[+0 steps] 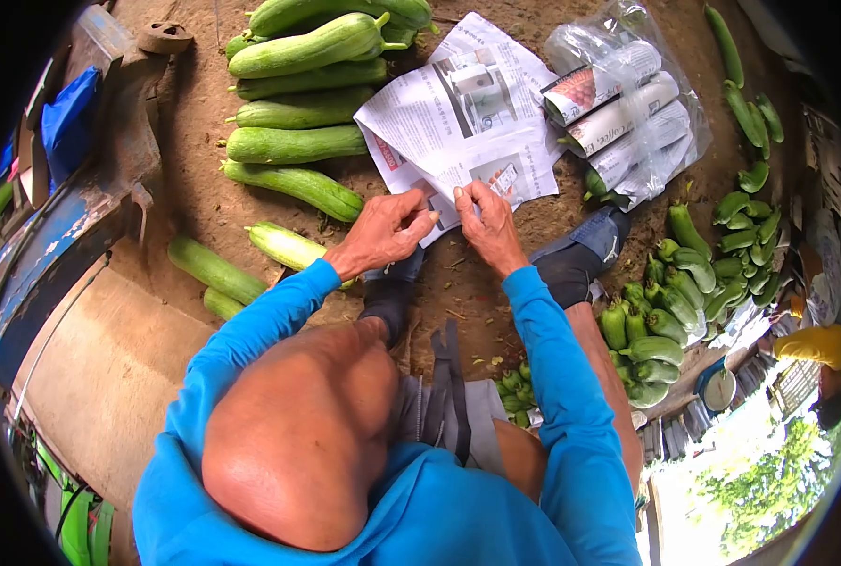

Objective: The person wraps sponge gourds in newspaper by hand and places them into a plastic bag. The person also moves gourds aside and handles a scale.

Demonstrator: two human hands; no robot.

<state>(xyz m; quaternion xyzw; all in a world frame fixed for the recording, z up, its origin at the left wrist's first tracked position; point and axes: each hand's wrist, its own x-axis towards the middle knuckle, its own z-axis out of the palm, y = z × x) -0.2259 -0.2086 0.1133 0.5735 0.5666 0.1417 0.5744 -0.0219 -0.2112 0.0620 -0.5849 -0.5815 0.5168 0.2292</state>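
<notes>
Printed newspaper sheets (468,104) lie overlapping on the ground in front of me. My right hand (488,226) pinches the near edge of the newspaper between thumb and fingers. Close beside it, my left hand (387,229) is closed at the paper's near left corner, its fingers curled with the thumb alongside; the exact grip is partly hidden. Long green gourds (298,143) lie in a stacked row left of the paper. A paler gourd (288,247) rests just beyond my left forearm.
A clear plastic bag (628,104) of newspaper-wrapped rolls lies to the right. Small green gourds (651,330) are piled at the right, with more lengthwise gourds (722,47) farther up. A worn blue metal frame (53,245) stands at the left. A person in yellow (812,347) is at the far right.
</notes>
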